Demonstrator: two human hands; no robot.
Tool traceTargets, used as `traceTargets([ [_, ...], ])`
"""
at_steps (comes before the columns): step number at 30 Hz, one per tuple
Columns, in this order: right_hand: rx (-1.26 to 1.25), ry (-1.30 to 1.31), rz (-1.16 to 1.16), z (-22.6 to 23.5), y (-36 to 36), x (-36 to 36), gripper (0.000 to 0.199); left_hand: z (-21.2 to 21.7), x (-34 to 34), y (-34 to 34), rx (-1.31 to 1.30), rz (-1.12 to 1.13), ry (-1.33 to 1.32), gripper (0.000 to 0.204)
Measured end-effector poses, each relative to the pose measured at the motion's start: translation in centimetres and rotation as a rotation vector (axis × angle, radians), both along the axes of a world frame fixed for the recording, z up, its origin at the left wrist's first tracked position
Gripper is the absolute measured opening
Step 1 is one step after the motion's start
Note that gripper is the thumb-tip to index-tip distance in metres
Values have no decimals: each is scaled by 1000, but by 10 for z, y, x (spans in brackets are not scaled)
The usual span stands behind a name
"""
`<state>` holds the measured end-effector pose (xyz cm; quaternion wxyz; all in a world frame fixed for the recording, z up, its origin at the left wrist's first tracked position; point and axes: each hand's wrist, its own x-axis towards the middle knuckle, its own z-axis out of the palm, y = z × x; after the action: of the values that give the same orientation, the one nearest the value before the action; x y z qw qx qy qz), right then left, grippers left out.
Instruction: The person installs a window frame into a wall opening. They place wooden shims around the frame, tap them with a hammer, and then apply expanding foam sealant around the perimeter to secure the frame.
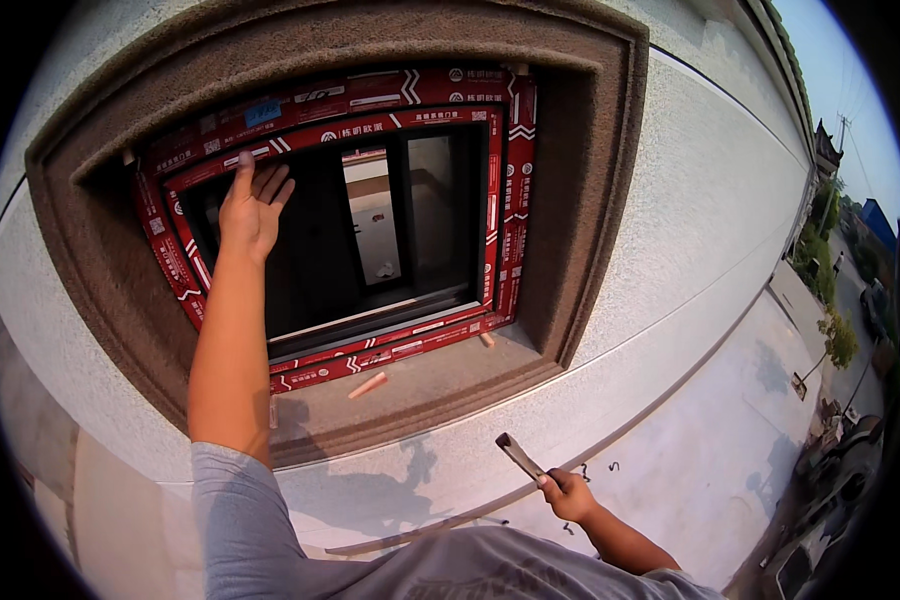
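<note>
A window frame [510, 200] wrapped in red protective film with white print sits inside a brown, rough-textured surround [595, 180]. My left hand [253, 210] is raised before its upper left part, fingers apart and nothing held. Whether the fingertips touch the frame I cannot tell. Lower down to the right, my right hand [566, 494] is closed round a short, flat, bar-like tool [520, 458] with a dark end, which points up and left, away from the wall. Its exact kind is not clear. A blue label [263, 112] sticks to the top of the frame.
On the sill [430, 385] lie a wooden peg [367, 385] and a smaller wooden piece [487, 340]. Pale walling surrounds the opening. Dark scraps [584, 471] lie on the pale ground below. A small tree [836, 340] and a road are at the far right.
</note>
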<state>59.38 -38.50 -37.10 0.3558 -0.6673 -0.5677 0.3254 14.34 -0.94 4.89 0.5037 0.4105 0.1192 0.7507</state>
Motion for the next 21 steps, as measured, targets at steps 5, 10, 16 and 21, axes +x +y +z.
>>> traceTargets([
  [5, -50, -36, 41, -4, -14, 7, 42, 48, 33, -8, -168, 150, -240, 65],
  [10, -3, -98, 63, -8, -29, 15, 44, 33, 32, 7, -96, 156, -238, 59],
  [16, 21, -65, 36, -14, -43, 19, 48, 34, 41, 8, 7, 268, -198, 52],
  [21, 55, 87, 23, -16, -31, 16, 37, 33, 34, 21, 9, 270, -227, 51],
])
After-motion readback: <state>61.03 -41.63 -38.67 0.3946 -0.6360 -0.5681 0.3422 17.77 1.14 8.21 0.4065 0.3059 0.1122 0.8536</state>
